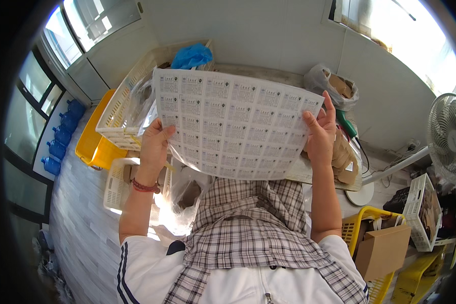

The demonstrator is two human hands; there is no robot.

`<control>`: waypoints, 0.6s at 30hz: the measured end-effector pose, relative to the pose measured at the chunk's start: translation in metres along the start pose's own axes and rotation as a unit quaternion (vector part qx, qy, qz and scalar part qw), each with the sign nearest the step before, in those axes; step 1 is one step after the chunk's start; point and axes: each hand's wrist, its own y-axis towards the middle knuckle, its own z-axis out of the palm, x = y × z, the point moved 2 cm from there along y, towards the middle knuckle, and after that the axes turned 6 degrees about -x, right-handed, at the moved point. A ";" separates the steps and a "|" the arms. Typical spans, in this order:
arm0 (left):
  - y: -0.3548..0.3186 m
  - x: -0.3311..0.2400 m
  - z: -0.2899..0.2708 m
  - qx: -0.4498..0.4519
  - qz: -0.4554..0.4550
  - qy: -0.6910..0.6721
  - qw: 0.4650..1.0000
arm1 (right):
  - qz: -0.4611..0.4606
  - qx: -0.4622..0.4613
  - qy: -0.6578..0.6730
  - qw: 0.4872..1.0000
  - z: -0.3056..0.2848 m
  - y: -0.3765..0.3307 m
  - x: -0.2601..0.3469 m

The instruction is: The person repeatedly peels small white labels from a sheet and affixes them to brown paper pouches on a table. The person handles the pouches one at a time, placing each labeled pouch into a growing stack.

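Note:
A wide sheet of printed labels (233, 121), white with rows of small grey rectangles, is held up in front of my body. My left hand (154, 143) pinches its left edge with the thumb on top. At the opposite edge, my right hand (320, 133) grips the sheet between thumb and fingers, one finger pointing up past the corner. Slightly curved, the sheet sags toward its lower edge above my plaid apron (248, 223). Most of the work table behind the sheet is hidden by it.
A white crate (121, 109) with a blue plastic bag (191, 55) stands far left, by a yellow bin (93, 142). On the right are brown cardboard pieces (345, 162), a green-handled tool (345, 123), a standing fan (450, 137), and a yellow basket (349, 228) holding a carton (383, 252).

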 end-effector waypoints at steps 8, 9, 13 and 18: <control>-0.086 0.026 -0.024 -0.069 0.027 0.147 0.986 | -0.032 0.056 -0.059 0.996 -0.008 -0.065 -0.003; -0.086 0.018 -0.011 -0.065 0.057 0.163 0.983 | -0.026 0.068 -0.087 0.994 -0.013 -0.070 -0.004; -0.084 0.001 0.024 -0.021 0.248 0.492 0.834 | -0.017 0.092 -0.139 0.986 -0.019 -0.084 0.003; -0.097 -0.011 0.084 0.032 0.392 0.656 0.644 | 0.004 0.074 -0.128 0.989 -0.020 -0.104 0.028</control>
